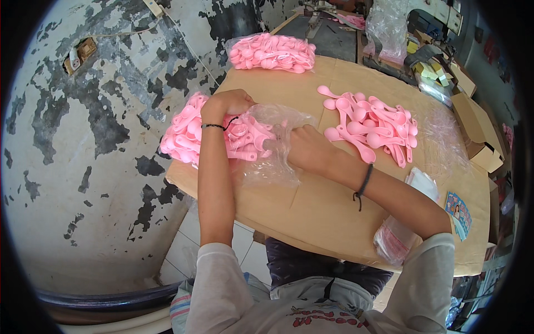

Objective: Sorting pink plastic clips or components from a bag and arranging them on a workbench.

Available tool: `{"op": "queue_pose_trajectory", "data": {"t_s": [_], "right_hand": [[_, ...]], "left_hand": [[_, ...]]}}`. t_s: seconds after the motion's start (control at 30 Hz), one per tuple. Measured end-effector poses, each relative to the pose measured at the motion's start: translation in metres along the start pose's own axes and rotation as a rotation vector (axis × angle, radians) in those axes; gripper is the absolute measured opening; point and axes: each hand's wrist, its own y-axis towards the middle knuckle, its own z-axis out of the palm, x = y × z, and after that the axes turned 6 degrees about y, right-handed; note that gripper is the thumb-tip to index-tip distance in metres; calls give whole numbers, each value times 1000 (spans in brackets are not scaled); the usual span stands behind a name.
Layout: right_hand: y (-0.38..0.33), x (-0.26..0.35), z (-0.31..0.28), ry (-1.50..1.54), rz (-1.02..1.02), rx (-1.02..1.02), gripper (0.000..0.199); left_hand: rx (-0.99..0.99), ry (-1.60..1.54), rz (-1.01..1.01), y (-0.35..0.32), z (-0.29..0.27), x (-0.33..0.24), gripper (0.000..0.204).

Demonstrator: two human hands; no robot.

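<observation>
A clear plastic bag (pixel 272 170) packed with pink measuring spoons (pixel 186 131) lies on its side at the left of the table. My left hand (pixel 231 104) reaches over the bag's far side, fingers curled in on the plastic; their tips are partly hidden. At the bag's loose, crumpled mouth, my right hand (pixel 307 149) is closed on the film, with its fingertips out of sight. Some spoon handles point toward that mouth. To the right of my right hand, a loose heap of pink spoons (pixel 370 125) rests on the tabletop.
Another filled bag of pink spoons (pixel 272 53) sits at the far edge of the brown-covered table (pixel 334 222). Flat clear bags (pixel 397 236) and a blue printed card (pixel 459 214) lie near my right forearm. Cardboard boxes (pixel 478 131) stand along the right; a peeling wall (pixel 100 167) borders the left.
</observation>
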Motion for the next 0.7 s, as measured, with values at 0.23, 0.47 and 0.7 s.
{"op": "queue_pose_trajectory", "data": {"t_s": [0.23, 0.47, 0.7], "right_hand": [[-74, 18, -96, 214, 161, -129, 18], [-116, -36, -136, -368, 272, -364, 34], [-27, 6, -37, 546, 132, -196, 17]], "left_hand": [[-60, 97, -38, -8, -1, -14, 36], [-162, 38, 80, 6, 9, 14, 43], [-107, -3, 57, -5, -2, -7, 29]]}}
